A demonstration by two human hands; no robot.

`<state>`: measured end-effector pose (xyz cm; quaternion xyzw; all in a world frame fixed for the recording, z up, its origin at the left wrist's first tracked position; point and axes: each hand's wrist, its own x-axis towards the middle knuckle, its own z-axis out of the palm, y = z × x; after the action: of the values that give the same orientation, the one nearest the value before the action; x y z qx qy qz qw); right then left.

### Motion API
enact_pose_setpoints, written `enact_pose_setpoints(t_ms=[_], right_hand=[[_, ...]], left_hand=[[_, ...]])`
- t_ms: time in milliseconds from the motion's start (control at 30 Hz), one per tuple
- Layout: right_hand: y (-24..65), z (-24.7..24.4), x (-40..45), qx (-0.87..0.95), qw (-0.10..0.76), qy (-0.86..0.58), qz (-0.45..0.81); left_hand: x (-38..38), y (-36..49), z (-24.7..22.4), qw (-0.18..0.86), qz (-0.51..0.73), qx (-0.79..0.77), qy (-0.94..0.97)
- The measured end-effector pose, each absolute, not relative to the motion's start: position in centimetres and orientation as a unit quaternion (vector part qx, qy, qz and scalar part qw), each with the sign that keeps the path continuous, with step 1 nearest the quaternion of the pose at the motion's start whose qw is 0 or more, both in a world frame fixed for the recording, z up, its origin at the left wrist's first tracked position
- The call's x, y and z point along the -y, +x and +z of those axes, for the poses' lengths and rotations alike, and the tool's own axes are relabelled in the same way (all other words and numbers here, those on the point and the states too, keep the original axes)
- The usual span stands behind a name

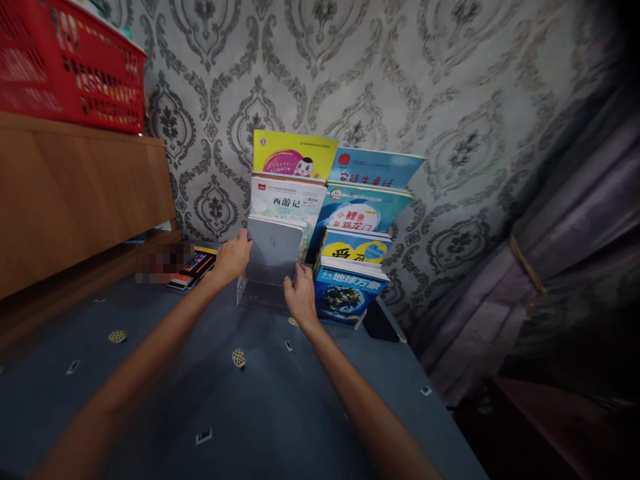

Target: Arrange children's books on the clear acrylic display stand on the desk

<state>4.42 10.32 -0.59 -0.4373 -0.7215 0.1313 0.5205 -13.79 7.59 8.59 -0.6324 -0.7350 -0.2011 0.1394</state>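
Observation:
A grey, flat, round-cornered item (274,248) stands upright in the front left of a clear stepped rack (265,298). My left hand (234,257) is closed on its left edge, and my right hand (301,293) is closed at its lower right edge. Behind it stand a white book (285,200) and a yellow book (295,153). The right side of the rack holds a light blue book (377,167), a teal book (367,208), a yellow-and-blue book (356,247) and, in front, a blue book with a globe (345,297).
Dark and orange books (193,267) lie left of the rack. A red basket (100,77) sits on a wooden cabinet (85,200) at the left. Behind the rack is a patterned wall (360,80); a curtain (480,267) hangs at the right. A dark flat object (384,321) lies right of the rack.

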Motion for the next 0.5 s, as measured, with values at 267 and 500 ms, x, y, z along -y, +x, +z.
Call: enact_pose_setpoints(t_ms=[267, 500], right_hand=[[4.44, -0.92, -10.27, 0.723, 0.533, -0.422, 0.122], [4.67, -1.47, -9.99, 0.727, 0.541, -0.398, 0.14]], left_hand=[[-7.72, -13.97, 8.15, 0.145, -0.21, 0.729, -0.635], [-7.52, -14.11, 7.84, 0.151, -0.217, 0.724, -0.637]])
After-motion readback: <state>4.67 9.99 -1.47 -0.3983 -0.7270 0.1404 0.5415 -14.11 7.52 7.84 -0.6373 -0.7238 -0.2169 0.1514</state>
